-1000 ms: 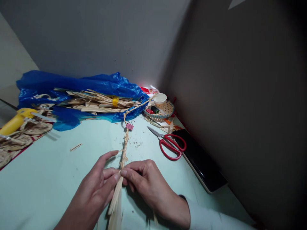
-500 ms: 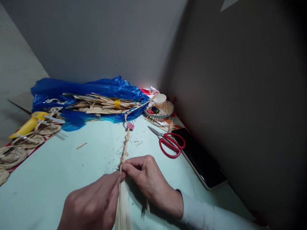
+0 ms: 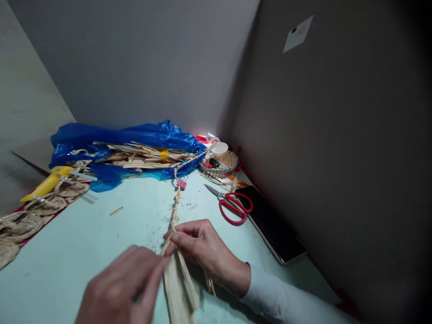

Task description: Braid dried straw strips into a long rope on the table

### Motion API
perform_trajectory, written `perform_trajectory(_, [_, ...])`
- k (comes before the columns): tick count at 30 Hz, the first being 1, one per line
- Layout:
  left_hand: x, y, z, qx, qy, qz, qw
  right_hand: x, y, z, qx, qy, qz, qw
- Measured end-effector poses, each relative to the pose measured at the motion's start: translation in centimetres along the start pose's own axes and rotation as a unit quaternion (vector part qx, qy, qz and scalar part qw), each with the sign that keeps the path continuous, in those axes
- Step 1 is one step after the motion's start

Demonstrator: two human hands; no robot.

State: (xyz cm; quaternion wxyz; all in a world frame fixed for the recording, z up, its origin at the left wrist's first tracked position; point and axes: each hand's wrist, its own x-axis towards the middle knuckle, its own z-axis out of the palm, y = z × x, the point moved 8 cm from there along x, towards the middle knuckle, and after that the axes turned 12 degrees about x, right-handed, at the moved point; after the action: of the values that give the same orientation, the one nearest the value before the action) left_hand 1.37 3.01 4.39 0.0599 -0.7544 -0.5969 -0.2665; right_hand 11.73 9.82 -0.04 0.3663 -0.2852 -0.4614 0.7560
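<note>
A thin braid of pale dried husk point(image 3: 176, 208) runs down the table from a pink binder clip point(image 3: 182, 184). My right hand point(image 3: 211, 256) pinches the braid's lower end between thumb and fingers. Below that pinch, loose husk strips point(image 3: 178, 292) spread toward me, one wide and another narrow. Just left of it, my left hand point(image 3: 123, 285), slightly blurred, has its fingers closed on one husk strand point(image 3: 166, 246). More short strip ends show under my right palm.
Red-handled scissors point(image 3: 235, 208) lie against a black tablet point(image 3: 273, 225) on the right. Behind are a blue plastic bag point(image 3: 111, 130) with a husk bundle point(image 3: 145, 155), and a woven basket point(image 3: 224, 167) holding a white cup point(image 3: 219, 149). A yellow glue gun point(image 3: 47, 183) rests on coiled braidwork point(image 3: 27, 227) at left.
My left hand has drawn slightly down and left with a strand. The loose strips have separated below my right hand, which keeps its pinch. The view has tilted slightly.
</note>
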Motion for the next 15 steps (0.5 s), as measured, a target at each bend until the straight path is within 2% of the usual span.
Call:
perform_trajectory(2, [1.3,-3.1,0.2,-0.119,-0.047,-0.156,0.979,-0.1,-0.2,0.0,-0.007,-0.002,-0.005,1.000])
perform_trajectory(4, [2.2,-4.2,2.1,-0.273,-0.129,-0.245,0.921,-0.1,-0.1,0.1,0.004,-0.012,-0.009,1.000])
perform_trajectory(6, [2.5,-3.1,4.7,-0.447,-0.234,-0.267,0.821,-0.1,0.0,0.2,0.018,-0.027,-0.012,0.999])
perform_trajectory(7, [2.6,-2.3,5.5,-0.509,-0.261,-0.266,0.776,-0.1,0.1,0.3,0.020,-0.033,-0.014,0.999])
perform_trajectory(8, [2.5,-1.7,6.3,-0.555,-0.278,-0.263,0.738,0.0,0.1,0.3,0.014,-0.035,-0.016,0.999])
perform_trajectory(9, [2.4,-1.3,6.8,-0.582,-0.289,-0.260,0.714,0.0,0.1,0.3,-0.003,-0.034,-0.022,0.999])
perform_trajectory(11, [1.9,-1.1,7.8,-0.594,-0.297,-0.256,0.703,-0.1,-0.3,0.3,-0.067,-0.028,-0.051,0.996])
perform_trajectory(15, [1.1,-1.9,8.7,-0.554,-0.277,-0.278,0.735,-0.7,-1.1,0.5,-0.235,-0.013,-0.081,0.968])
